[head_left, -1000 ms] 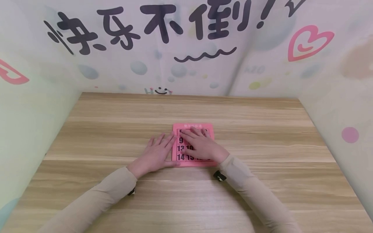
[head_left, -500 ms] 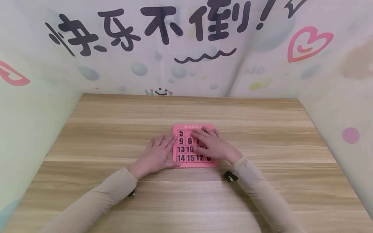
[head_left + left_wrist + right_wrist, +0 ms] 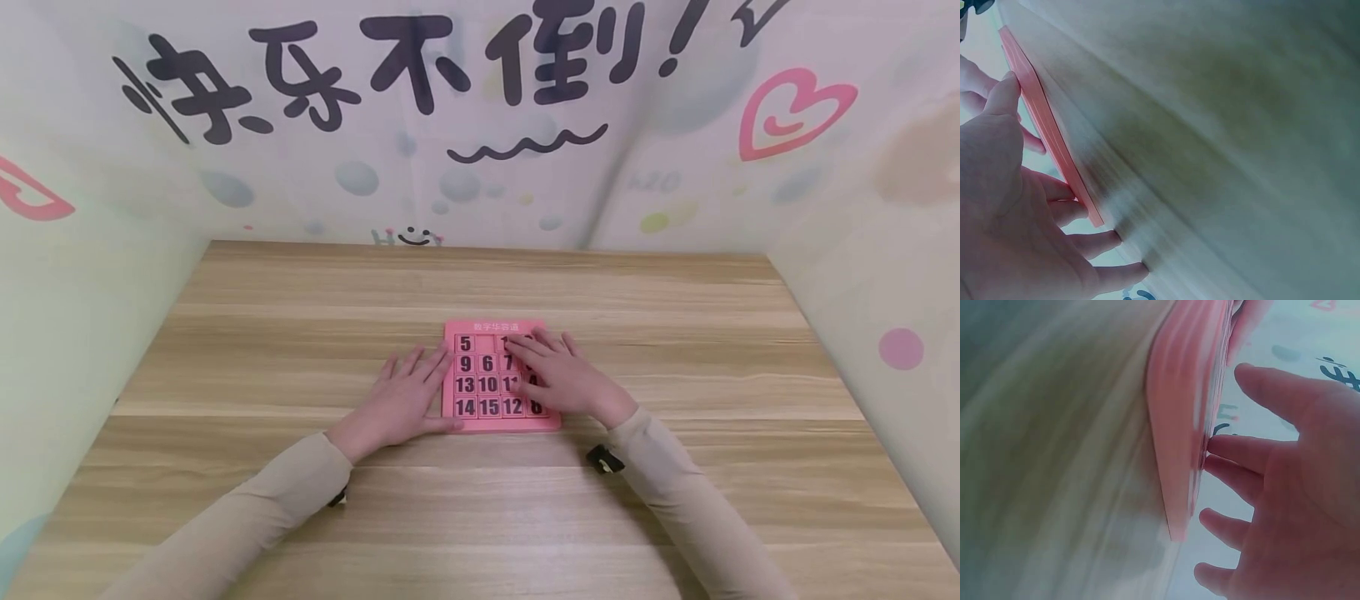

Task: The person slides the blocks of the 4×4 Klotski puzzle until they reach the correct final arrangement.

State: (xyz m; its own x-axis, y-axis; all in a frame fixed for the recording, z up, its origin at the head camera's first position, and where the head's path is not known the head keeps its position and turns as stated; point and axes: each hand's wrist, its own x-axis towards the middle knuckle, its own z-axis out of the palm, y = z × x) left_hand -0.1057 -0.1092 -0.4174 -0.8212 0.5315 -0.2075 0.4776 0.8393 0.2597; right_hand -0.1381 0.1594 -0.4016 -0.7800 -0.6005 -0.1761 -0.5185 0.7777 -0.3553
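A pink sliding number puzzle (image 3: 501,424) lies flat on the wooden table, its black-numbered tiles set in a frame. The gap (image 3: 487,343) is in the top row, right of the 5 tile (image 3: 465,343). My left hand (image 3: 392,408) rests along the frame's left edge, fingers fairly straight, thumb by the near left corner. Over the right-hand tiles is my right hand (image 3: 566,379), fingers extended, fingertips on or just above the top row. It partly covers the right columns. In the right wrist view, two fingertips (image 3: 1213,445) meet the puzzle's top face; the thumb stands off it.
The wood-grain table (image 3: 480,517) surrounds the puzzle on all sides. A printed wall (image 3: 315,183) with large black characters rises along its back edge, and pale walls flank both sides. Black wrist-worn devices (image 3: 604,459) show under the sleeves.
My right hand has slid right across the puzzle, uncovering the left tiles, the top-row gap and part of the third column. My left hand has stayed in place.
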